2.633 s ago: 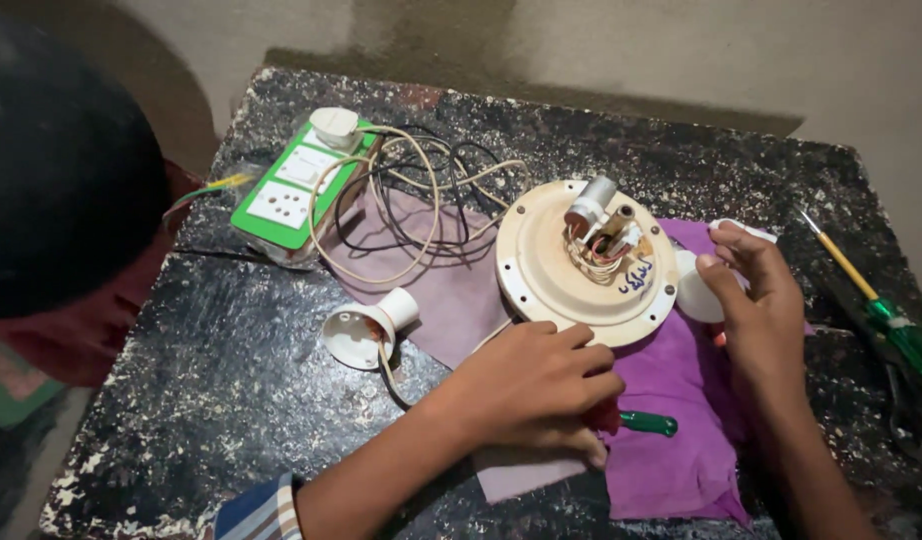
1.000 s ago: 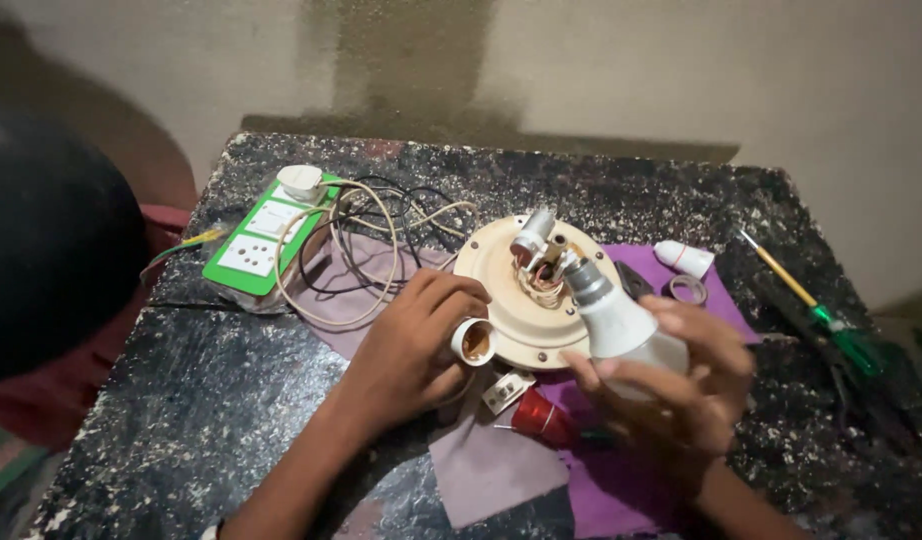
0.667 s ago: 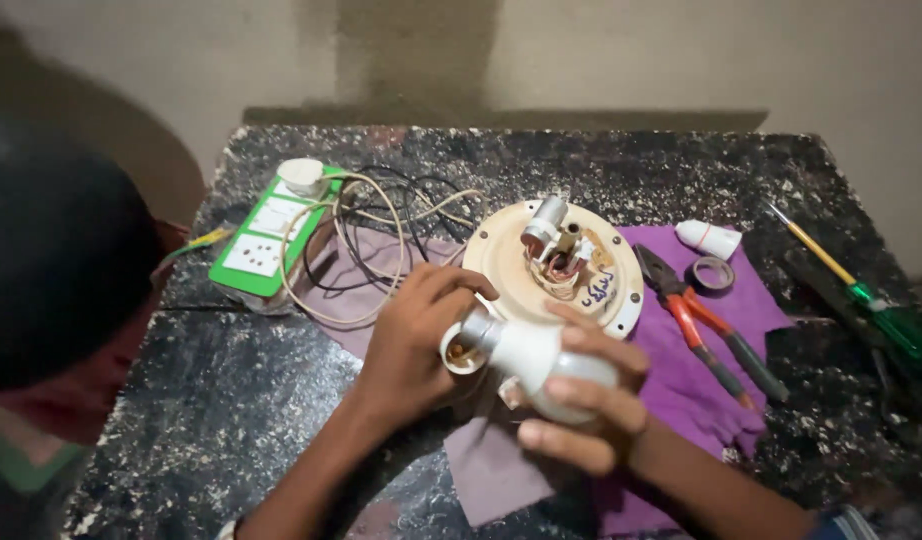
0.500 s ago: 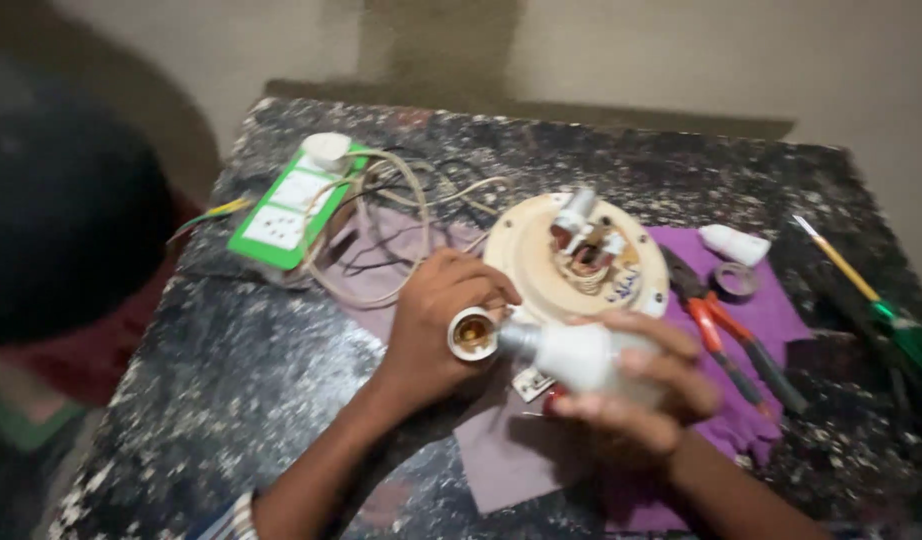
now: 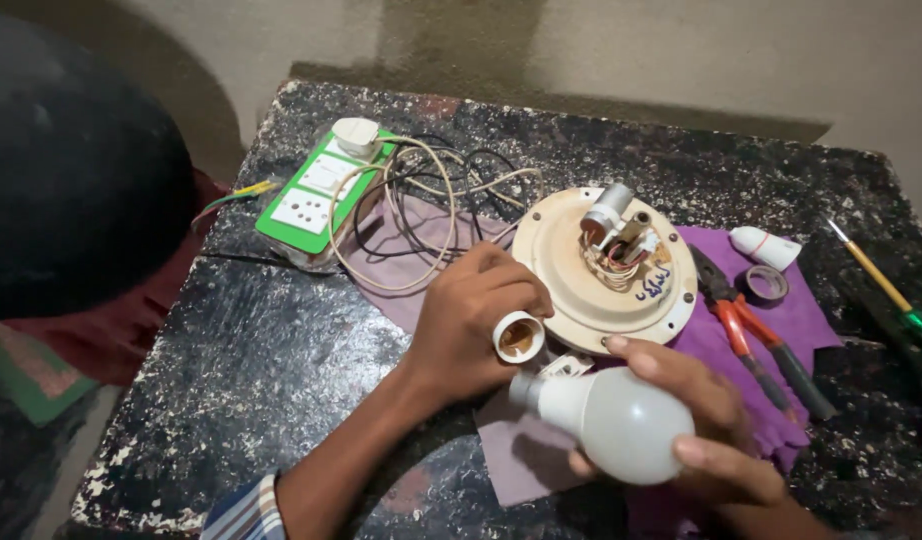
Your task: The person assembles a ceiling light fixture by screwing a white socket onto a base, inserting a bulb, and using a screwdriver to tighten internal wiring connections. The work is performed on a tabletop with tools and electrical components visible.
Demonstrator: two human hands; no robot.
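Observation:
My left hand [image 5: 471, 325] grips a white bulb holder [image 5: 518, 337], its open socket facing right. A white light bulb [image 5: 613, 421] lies in my right hand [image 5: 706, 425], its metal base pointing at the holder from a short gap away. Both hands hover over a purple cloth [image 5: 781, 330] on the dark speckled table [image 5: 261, 360]. Just behind them sits a cream round ceiling-fan base [image 5: 561, 270] with a metal part and coiled wires on top.
A green and white extension board [image 5: 316, 200] with a white plug and looped cables [image 5: 421, 215] lies at the back left. Red-handled pliers [image 5: 756, 335], a tape roll [image 5: 764, 285], a white holder cap [image 5: 766, 246] and a green-handled screwdriver [image 5: 886, 290] lie right. Another person's dark head [image 5: 76, 160] is at left.
My right hand picked up the bulb from the right and brought it down left toward the holder. My left hand lifted the holder off the table and turned its socket toward the bulb.

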